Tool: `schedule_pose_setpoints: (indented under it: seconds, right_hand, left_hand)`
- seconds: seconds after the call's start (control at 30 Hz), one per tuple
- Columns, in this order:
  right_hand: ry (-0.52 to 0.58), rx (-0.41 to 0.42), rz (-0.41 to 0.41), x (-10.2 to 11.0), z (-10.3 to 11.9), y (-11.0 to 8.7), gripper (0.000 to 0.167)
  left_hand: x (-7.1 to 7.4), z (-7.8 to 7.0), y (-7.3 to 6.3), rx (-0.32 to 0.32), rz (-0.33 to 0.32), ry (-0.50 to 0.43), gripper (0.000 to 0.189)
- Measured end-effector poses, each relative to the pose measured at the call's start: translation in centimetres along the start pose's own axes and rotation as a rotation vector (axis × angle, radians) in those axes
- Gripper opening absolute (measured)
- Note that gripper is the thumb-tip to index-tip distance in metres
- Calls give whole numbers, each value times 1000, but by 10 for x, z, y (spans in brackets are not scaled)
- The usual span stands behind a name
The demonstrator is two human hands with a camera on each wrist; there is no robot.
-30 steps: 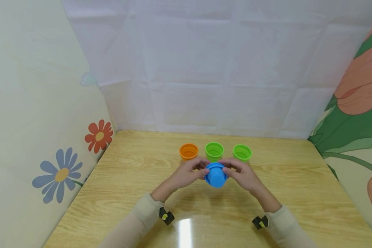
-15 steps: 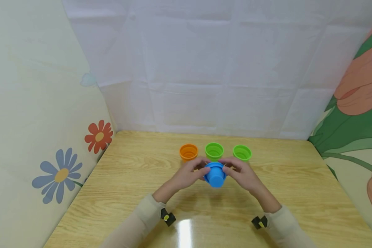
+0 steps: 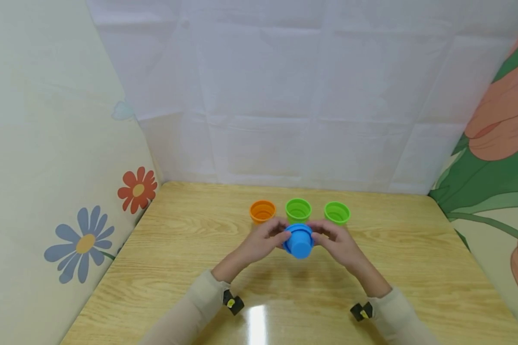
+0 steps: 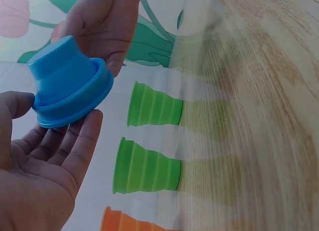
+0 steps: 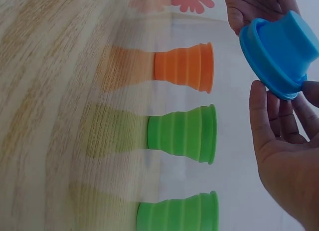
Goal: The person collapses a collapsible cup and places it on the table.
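Both hands hold a blue collapsible cup [image 3: 300, 243] above the table, its base turned toward the head camera. Its lower section sticks out while the part near the rim is folded into a ring. My left hand [image 3: 262, 241] pinches the rim's left side, thumb on the near face and fingers behind. On the opposite side my right hand [image 3: 337, 242] pinches the rim the same way. The left wrist view shows the blue cup [image 4: 70, 84] tilted between thumb and fingers. Beyond the hands, an orange cup [image 3: 262, 212] and two green cups [image 3: 298, 211] stand upright in a row.
The wooden table [image 3: 190, 230] reaches back to a white cloth backdrop [image 3: 259, 96]. Flower-printed panels stand at left [image 3: 69, 167] and right [image 3: 492, 167]. A black wrist device [image 3: 233, 303] sits at the left cuff, another [image 3: 361, 311] at the right.
The blue cup has shifted very slightly up and left in the head view, still between both hands. The right fingers have moved slightly at the rim. The standing cups stay put.
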State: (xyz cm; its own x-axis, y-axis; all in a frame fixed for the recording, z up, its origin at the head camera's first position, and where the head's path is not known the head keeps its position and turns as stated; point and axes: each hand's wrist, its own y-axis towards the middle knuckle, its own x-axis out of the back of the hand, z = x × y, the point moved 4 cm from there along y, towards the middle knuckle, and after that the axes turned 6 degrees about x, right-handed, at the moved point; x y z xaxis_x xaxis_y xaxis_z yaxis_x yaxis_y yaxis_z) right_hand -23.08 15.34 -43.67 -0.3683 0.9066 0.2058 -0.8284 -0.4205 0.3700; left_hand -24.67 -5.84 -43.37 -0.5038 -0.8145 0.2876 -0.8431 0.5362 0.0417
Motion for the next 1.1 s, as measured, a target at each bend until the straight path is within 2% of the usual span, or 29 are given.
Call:
schedule_pose_setpoints:
  seconds: [0.33,0.6,0.83,1.1]
  right_hand:
    - [-119,-20,-20,-2,-1,2,29]
    - [-61,-22,-32,-3,-2,1,30]
    - [8,-47,-3,-3,-4,-2,37]
    - [-28,-85,-20,-3,-5,-3,38]
  left_hand:
    - [-6,2,1,21,25,43,26]
    - [-3,1,1,17,15,12,27]
    - [-2,1,2,22,3,-35,30]
    - [-4,1,1,52,22,-66,31]
